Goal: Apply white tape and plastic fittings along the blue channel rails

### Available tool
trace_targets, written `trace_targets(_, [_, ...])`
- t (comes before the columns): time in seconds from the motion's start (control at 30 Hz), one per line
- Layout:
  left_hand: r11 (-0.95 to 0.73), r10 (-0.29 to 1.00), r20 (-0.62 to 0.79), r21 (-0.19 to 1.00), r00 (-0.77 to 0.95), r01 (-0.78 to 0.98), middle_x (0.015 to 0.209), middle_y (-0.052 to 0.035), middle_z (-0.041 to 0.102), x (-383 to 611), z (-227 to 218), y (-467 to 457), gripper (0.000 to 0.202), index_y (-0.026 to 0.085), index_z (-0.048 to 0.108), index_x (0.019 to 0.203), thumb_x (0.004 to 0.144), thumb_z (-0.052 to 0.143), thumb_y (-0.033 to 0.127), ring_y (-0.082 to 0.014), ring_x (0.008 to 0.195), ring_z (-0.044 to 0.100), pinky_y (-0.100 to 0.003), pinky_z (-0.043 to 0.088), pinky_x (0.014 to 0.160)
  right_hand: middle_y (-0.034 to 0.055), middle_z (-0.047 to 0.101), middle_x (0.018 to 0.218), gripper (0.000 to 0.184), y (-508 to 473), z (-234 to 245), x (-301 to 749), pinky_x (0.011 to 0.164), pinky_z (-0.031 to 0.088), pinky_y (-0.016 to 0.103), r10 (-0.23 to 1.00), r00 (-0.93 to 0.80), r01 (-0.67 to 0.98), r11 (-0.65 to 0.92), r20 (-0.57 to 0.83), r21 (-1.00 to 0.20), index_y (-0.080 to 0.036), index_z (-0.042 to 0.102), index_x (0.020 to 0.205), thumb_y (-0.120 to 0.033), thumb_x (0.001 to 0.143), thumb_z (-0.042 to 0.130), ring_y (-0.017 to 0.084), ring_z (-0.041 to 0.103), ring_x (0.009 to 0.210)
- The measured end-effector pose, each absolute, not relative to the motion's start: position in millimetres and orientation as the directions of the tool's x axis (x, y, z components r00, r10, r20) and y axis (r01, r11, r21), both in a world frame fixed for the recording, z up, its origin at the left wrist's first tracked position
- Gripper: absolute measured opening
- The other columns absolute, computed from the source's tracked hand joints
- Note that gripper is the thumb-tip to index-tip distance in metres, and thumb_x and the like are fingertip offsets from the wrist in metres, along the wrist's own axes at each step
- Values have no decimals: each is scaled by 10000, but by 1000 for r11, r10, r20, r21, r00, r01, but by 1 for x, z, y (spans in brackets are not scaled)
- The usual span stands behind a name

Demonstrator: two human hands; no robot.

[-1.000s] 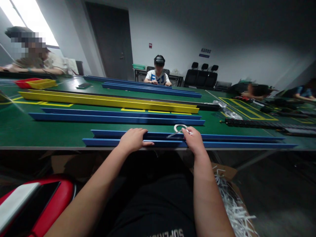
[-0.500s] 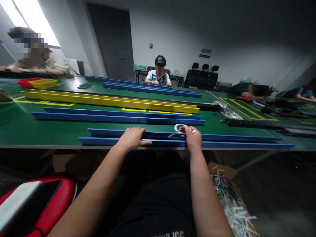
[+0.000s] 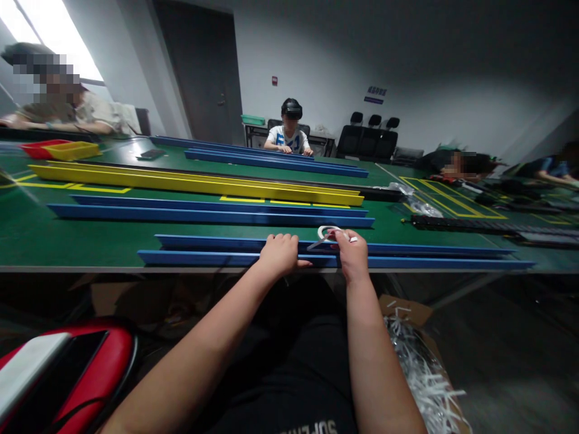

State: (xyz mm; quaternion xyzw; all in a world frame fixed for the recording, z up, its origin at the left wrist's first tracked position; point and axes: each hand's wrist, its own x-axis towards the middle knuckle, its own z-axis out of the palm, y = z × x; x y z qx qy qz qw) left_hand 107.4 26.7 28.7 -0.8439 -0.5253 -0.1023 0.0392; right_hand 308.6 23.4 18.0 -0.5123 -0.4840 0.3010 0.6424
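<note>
A long blue channel rail (image 3: 429, 261) lies along the near edge of the table, its two raised sides running left to right. My left hand (image 3: 279, 254) is on the rail near its middle, thumb along the front side and fingers bent over into the channel. Just to the right, my right hand (image 3: 353, 253) pinches a roll of white tape (image 3: 322, 230) above the same rail. A loose strip of tape slants down from it toward the channel, close to my left fingers. Where the strip's end lies is hard to make out.
Beyond lie another blue rail (image 3: 203, 216), a yellow rail (image 3: 190, 183) and more blue rails (image 3: 271, 161). Red and yellow trays (image 3: 72, 149) sit far left. A carton of white strips (image 3: 429, 374) stands below right, a red stool (image 3: 108, 355) below left. Several people sit around the table.
My left hand has slid right along the rail, closer to my right hand. My right hand stays nearly in place with the tape roll. The view has shifted slightly.
</note>
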Motion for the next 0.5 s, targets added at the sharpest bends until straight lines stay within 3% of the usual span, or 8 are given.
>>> trace_targets(0.1, [-450,868,263,53,422,892,1084,-162,665,109,26,25,716,183,585,1133,749,528,784,-339,1069,596,-437,380,938,66,741,887,266,23,19,309,571,476,249,876,348,111,314,333,-943,-178,686,827,-434,800,619,163,655,694])
trace_targets(0.2, [-453,861,284,51,422,890,1096,-158,664,105,23,25,735,188,579,1134,734,522,803,-334,1073,593,-419,382,926,53,742,875,225,22,22,311,483,406,234,882,333,58,334,334,-941,-187,609,730,-401,800,612,95,526,499])
trace_targets(0.37, [-477,840,307,26,447,879,1068,-143,674,101,20,29,756,186,582,1109,721,501,829,-329,1035,610,-413,406,876,47,743,903,296,17,29,321,372,288,198,909,333,-163,318,252,-934,-201,448,655,-344,742,692,50,465,420])
trace_targets(0.5, [-484,835,310,16,456,875,1061,-126,683,98,20,31,734,203,589,1117,717,530,815,-318,1024,622,-402,420,858,19,722,821,333,13,33,328,380,359,177,953,257,-367,248,159,-897,-203,423,668,-252,682,752,56,518,440])
